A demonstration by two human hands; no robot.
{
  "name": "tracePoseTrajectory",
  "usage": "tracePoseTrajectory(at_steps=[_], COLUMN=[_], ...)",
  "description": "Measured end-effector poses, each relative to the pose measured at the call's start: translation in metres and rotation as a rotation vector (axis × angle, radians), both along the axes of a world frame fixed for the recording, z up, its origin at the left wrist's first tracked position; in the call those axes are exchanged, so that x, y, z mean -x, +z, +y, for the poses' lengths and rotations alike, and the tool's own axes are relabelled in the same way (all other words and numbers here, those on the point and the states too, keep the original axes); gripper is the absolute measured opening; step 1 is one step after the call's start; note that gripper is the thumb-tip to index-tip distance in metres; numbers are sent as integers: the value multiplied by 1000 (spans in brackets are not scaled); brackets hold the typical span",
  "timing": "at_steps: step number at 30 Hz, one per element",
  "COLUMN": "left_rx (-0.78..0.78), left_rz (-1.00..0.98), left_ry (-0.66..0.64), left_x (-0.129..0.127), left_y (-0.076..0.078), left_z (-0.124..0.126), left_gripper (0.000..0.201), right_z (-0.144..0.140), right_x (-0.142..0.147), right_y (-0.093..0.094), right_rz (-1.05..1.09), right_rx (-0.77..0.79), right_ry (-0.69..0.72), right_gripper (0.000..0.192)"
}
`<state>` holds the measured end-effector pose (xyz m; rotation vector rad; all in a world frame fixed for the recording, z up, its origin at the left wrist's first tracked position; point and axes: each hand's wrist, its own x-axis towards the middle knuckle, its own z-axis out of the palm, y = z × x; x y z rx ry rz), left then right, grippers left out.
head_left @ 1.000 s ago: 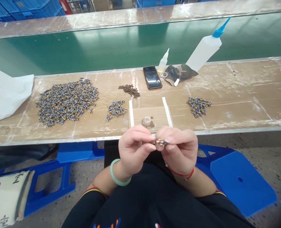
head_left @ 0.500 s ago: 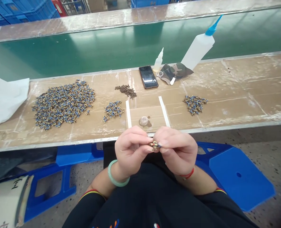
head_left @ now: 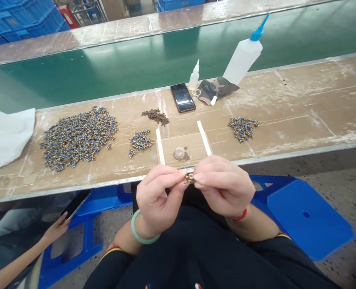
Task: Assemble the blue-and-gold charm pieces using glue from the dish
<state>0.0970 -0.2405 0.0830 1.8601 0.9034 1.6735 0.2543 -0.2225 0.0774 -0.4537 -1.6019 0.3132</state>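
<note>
Just in front of the bench edge, a small gold-and-blue metal part (head_left: 190, 177) is pinched between the fingertips of both hands. My left hand (head_left: 161, 194) grips its left end with thumb and forefinger. On its other end, the thumb and fingers of my right hand (head_left: 226, 186) are closed; they cover much of it. Beyond the hands, a small round clear dish (head_left: 179, 153) lies on a cardboard sheet (head_left: 180, 140) between two white strips. Similar parts form a small pile (head_left: 141, 141) to the left and another pile (head_left: 243, 128) to the right.
A large heap of parts (head_left: 78, 138) and white sheeting (head_left: 9, 136) are at left. Brown discs (head_left: 156, 116), a phone (head_left: 183, 97), a dropper bottle (head_left: 194, 76) and a large bottle (head_left: 242, 60) stand farther back. Another person's hand (head_left: 57, 226) holds a phone at lower left.
Another person's arm with a phone has come into view at lower left. The view has tilted slightly; both my hands still pinch the small part.
</note>
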Motion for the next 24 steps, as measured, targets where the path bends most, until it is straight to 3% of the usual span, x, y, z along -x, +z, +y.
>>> tracePoseTrajectory(at_steps=[5, 11, 20, 24], left_rx=[28, 29, -57, 37], left_rz=[-17, -110, -22, -12], left_ry=[-41, -124, -175, -285], left_x=[-2, -5, -1, 1], left_y=[-3, -11, -14, -14], left_z=[-3, 0, 9, 12], left_gripper=[26, 33, 41, 42], right_z=[-1, 0, 1, 0], right_x=[1, -2, -6, -11], right_y=[-3, -4, -10, -10], right_rz=[-74, -124, -155, -162], right_rx=[-137, -183, -230, -265], right_ry=[-154, -212, -270, -306], right_gripper=[18, 12, 14, 16])
